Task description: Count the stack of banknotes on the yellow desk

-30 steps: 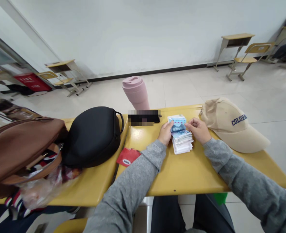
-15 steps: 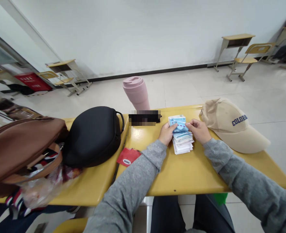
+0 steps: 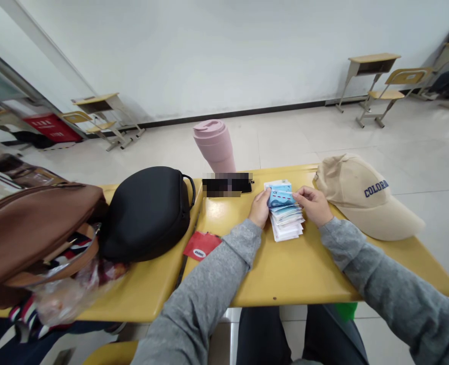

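Between my two hands is a small blue printed piece (image 3: 281, 197) with a dark dashed line across it; whether it is paper or a wrapper I cannot tell. My left hand (image 3: 260, 208) pinches its left edge with the thumb on top. At the right edge, my right hand (image 3: 313, 203) grips it between thumb and fingertips. Directly below lies a fanned stack of white and pale blue folded pieces (image 3: 286, 225) on the yellow desk (image 3: 262, 279). Another pale blue and white part shows just behind the held piece.
A beige cap (image 3: 355, 192) lies to the right. Behind my left hand are a dark, partly blurred object (image 3: 224, 186) and a pink tumbler (image 3: 216, 147). Leftward are a red packet (image 3: 201, 245), a black rounded case (image 3: 144, 213) and a brown bag (image 3: 37, 228).
The blue piece has tilted, and its dashed line now shows more fully. My left thumb has slid back to its left edge. Both hands stay nearly in place.
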A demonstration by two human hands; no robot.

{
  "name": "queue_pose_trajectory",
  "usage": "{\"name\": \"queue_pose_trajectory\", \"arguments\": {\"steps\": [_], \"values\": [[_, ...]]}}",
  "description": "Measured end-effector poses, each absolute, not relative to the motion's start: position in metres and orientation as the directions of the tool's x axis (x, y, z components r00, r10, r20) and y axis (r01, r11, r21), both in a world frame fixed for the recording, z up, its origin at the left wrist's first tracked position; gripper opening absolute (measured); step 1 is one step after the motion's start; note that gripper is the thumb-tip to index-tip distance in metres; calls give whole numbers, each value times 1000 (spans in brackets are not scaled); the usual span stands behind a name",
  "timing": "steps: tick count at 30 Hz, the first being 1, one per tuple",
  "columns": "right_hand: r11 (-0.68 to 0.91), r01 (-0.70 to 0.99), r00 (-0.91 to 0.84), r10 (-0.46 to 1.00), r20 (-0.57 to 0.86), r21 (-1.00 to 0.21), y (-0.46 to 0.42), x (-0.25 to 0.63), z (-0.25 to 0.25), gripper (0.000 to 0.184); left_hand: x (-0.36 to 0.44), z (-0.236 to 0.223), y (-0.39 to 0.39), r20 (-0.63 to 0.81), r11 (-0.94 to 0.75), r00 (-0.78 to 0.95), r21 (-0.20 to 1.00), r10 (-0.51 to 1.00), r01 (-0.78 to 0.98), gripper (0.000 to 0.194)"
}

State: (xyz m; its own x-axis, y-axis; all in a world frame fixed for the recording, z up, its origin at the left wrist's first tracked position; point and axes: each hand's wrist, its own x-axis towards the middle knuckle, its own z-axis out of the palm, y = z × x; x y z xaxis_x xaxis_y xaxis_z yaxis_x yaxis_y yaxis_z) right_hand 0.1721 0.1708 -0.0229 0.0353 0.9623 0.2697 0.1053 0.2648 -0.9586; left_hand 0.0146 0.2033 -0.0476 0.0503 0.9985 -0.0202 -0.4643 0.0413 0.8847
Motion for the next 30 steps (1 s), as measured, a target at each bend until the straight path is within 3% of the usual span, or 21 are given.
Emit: {"name": "queue_pose_trajectory", "arguments": {"steps": [9,30], "values": [[206,57,15,978,207,-977,172,172,-26,28,15,-45,202,-39,65,68,889,997,-454,36],[233,89,13,972,235,-968,171,174,-26,34,15,-41,198,-51,84,84,889,995,-451,41]]}}
